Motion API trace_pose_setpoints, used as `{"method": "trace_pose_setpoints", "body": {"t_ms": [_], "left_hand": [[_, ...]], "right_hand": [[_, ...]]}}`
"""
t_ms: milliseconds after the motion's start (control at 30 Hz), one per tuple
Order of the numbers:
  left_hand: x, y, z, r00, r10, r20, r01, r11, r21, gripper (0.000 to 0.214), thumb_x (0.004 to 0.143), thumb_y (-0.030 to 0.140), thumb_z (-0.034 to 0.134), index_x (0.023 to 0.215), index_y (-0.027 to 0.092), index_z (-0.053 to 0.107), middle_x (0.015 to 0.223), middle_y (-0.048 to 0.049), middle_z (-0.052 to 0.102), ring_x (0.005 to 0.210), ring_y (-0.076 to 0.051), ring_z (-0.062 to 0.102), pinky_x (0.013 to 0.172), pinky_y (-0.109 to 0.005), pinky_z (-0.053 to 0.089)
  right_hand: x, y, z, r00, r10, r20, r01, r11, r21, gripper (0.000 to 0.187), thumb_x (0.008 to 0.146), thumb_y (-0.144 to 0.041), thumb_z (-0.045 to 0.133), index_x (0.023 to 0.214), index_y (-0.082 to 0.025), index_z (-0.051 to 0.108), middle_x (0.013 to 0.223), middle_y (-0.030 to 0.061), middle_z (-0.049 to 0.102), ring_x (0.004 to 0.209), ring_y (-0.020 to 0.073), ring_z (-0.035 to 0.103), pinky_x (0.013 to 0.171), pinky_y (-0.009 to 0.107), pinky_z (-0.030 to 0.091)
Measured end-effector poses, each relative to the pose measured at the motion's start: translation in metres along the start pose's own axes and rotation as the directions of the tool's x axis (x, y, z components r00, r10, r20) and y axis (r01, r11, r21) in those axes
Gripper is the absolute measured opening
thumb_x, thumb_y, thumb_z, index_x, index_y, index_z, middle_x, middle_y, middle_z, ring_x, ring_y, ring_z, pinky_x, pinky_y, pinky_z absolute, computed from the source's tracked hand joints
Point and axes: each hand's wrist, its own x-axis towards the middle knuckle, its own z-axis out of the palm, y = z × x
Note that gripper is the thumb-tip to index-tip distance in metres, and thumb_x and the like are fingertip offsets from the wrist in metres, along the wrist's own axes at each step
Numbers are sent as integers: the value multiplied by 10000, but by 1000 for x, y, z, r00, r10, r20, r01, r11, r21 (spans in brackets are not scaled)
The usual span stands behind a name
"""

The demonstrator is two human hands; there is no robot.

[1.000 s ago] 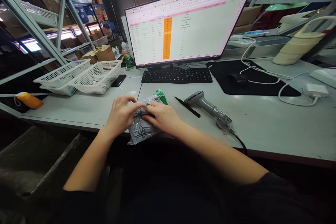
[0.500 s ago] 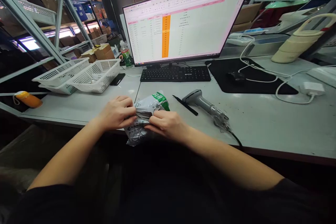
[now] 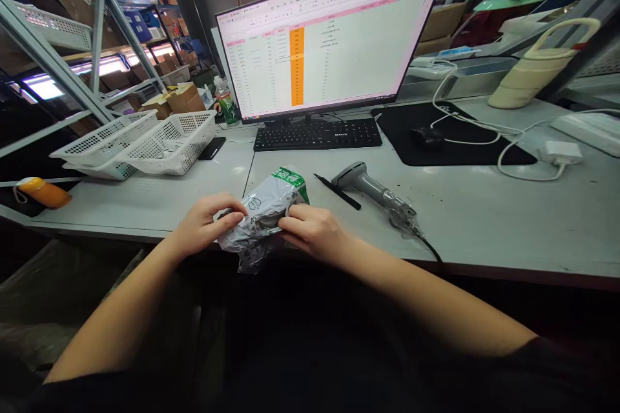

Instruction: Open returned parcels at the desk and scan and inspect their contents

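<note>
A crumpled white and green plastic mailing bag [image 3: 264, 200] lies at the front edge of the desk, its grey inner side showing along a gap in the near part. My left hand [image 3: 209, 222] has its thumb and fingers closed on the bag's left end. At the near right side, my right hand [image 3: 312, 229] pinches the plastic beside the gap, its fingertips partly hidden in the folds. What the bag contains cannot be made out. Right of it lie a black pen-like tool [image 3: 338, 191] and a grey barcode scanner [image 3: 375, 190] with its handle wrapped in clear plastic.
Behind the bag are a keyboard [image 3: 317, 135] and a monitor [image 3: 334, 45] showing a spreadsheet. White perforated baskets [image 3: 169, 142] and a phone [image 3: 212, 148] are on the left. A mouse [image 3: 427, 137] sits on a black mat [image 3: 475, 151], with white cables across it.
My left hand has shifted left along the bag, and the bunched plastic between the hands has spread flatter. My right hand keeps its pinch. The view has shifted slightly.
</note>
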Motion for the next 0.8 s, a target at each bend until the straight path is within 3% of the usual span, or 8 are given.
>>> {"method": "trace_pose_setpoints", "body": {"t_ms": [167,267,367,433,533,600,700,800], "left_hand": [[16,27,-1,998,-41,42,27,961,275,379,901,516,616,699,195,605,701,-1,639,659,-164,555,605,-277,398],[25,28,-10,995,74,64,-86,973,213,331,964,442,553,756,196,630,717,1,642,667,-152,568,642,-275,443],[28,4,-17,982,157,-105,-137,974,181,223,969,385,573,1027,205,690,1025,-53,720,970,-201,662,898,-342,518],[26,-16,-14,980,186,-71,-165,958,235,290,972,362,567,1215,239,668,1332,-88,648,1288,-258,563,1108,-445,440],[21,-39,1,972,215,89,-230,950,211,438,1017,436,451,1406,276,571,1565,-85,464,1530,-294,274,1230,-537,292],[18,-47,12,966,244,83,-257,940,224,571,997,567,439,1475,260,506,1580,-109,435,1544,-320,220,1240,-564,248],[20,-48,26,966,260,8,-249,914,319,633,928,684,500,1410,281,578,1426,-119,565,1435,-332,374,1242,-601,163],[26,-50,50,941,304,-147,-245,914,322,592,903,741,477,1205,287,707,1202,-102,640,1281,-294,501,1238,-566,182]], "right_hand": [[4,-7,1,999,37,13,-36,999,-30,293,1037,-338,466,867,-181,646,799,47,593,723,172,503,626,296,342],[3,-4,3,992,115,47,-118,991,70,332,997,-475,532,893,-180,643,875,80,640,812,206,576,692,306,423],[3,11,5,976,172,132,-204,935,291,345,963,-502,568,1061,-178,634,1111,128,679,1028,253,621,861,352,486],[6,24,5,946,236,223,-311,858,410,314,978,-426,518,1159,-184,604,1181,125,679,1055,254,627,915,392,487],[14,41,6,859,359,364,-510,641,573,352,996,-468,420,1134,-195,594,1126,100,684,1013,242,626,890,407,502],[20,48,6,793,390,468,-601,378,704,485,972,-629,394,1080,-202,595,1101,91,675,1012,234,621,831,370,524],[28,54,5,716,313,623,-649,-30,761,665,852,-817,455,1047,-199,603,1017,73,674,920,210,632,705,293,525],[34,56,3,647,320,692,-681,-164,713,542,740,-640,768,1006,-189,629,883,18,660,757,144,599,598,214,457]]}}
